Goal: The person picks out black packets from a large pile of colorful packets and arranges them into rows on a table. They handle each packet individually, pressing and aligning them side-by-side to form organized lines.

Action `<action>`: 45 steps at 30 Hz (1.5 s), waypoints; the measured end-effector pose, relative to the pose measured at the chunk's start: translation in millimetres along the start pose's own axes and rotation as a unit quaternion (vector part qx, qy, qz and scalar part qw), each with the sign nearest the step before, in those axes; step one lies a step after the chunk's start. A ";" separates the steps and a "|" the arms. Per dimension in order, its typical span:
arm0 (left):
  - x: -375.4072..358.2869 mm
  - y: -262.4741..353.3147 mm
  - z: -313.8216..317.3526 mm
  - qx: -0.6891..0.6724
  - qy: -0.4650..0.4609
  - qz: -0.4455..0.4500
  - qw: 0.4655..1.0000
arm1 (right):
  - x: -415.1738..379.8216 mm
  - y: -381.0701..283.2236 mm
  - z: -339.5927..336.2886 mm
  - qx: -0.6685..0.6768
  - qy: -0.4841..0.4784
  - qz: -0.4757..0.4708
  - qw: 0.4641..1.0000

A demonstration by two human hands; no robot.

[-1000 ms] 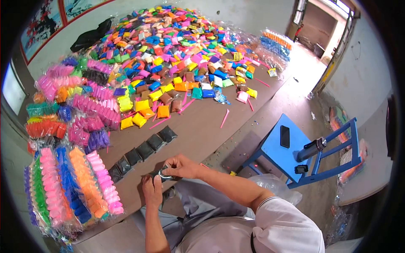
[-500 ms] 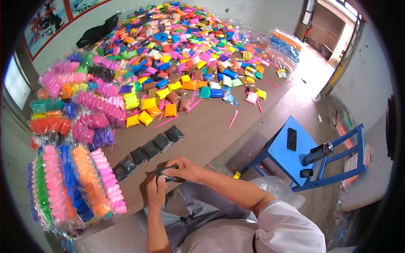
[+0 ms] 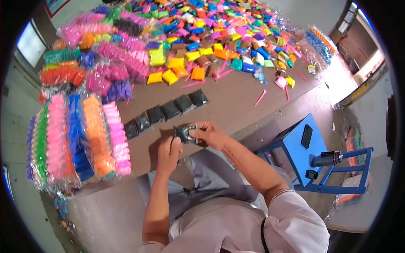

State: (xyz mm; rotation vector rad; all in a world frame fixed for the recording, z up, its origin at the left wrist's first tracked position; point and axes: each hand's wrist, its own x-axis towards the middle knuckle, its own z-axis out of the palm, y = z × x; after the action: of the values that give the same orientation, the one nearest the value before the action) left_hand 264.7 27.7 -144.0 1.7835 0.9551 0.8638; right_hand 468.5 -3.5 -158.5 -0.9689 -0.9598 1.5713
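Observation:
A small black clay packet (image 3: pixel 184 133) in glossy plastic is between my hands, above the table's near edge. My right hand (image 3: pixel 209 135) pinches its right side, the thumb lying across its face. At its lower left corner, my left hand (image 3: pixel 168 152) is closed with the thumb up; the exact grip of its fingers is partly hidden. Just beyond my hands, a slanting row of several black packets (image 3: pixel 170 110) lies on the brown table (image 3: pixel 236 95).
Bundled strips of colored packets (image 3: pixel 57 139) stand at the table's left. Behind lies a big heap of loose colored packets (image 3: pixel 219 31), with pink sticks (image 3: pixel 260 97) scattered in front. On the right, a blue chair (image 3: pixel 295 158) carries a phone (image 3: pixel 307 135) and a flask (image 3: pixel 327 158).
The view has shifted, so the scene sits further right and higher. The black packet is now turned with its broad face showing; before, my fingers covered most of it.

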 end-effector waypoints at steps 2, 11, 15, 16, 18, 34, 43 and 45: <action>0.2 0.1 -0.7 -0.003 -0.005 -0.006 1.000 | 0.1 -6.7 -0.6 0.009 -0.008 -0.004 1.000; 0.1 -5.4 2.2 -0.006 0.010 0.003 1.000 | 2.0 -11.8 0.6 0.065 -0.075 -0.032 0.995; -0.2 -9.0 3.4 -0.003 0.004 0.001 1.000 | -0.8 -13.5 0.7 -0.126 -0.089 -0.023 0.988; -0.5 -10.1 3.7 0.015 0.003 0.007 1.000 | -3.1 -11.7 4.8 -0.108 -0.059 -0.008 0.992; 0.8 -9.9 5.0 0.031 0.003 0.016 0.999 | -6.6 -8.3 8.3 -0.093 -0.028 0.005 0.995; -0.6 1.7 11.8 0.140 0.049 0.101 0.984 | 20.7 -54.3 -108.9 -0.628 0.276 -0.267 0.676; 0.7 5.3 12.6 0.146 0.064 0.109 0.981 | 15.0 -53.7 -108.4 -0.647 0.170 -0.328 0.667; -0.2 7.0 12.2 0.140 0.059 0.103 0.983 | 9.9 -52.5 -115.0 -0.571 0.278 -0.332 0.698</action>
State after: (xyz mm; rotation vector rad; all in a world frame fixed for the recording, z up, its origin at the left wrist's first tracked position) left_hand 276.7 20.8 -141.7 2.1191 1.0210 1.0129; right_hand 591.1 28.0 -152.6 -1.5287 -1.5871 -0.1286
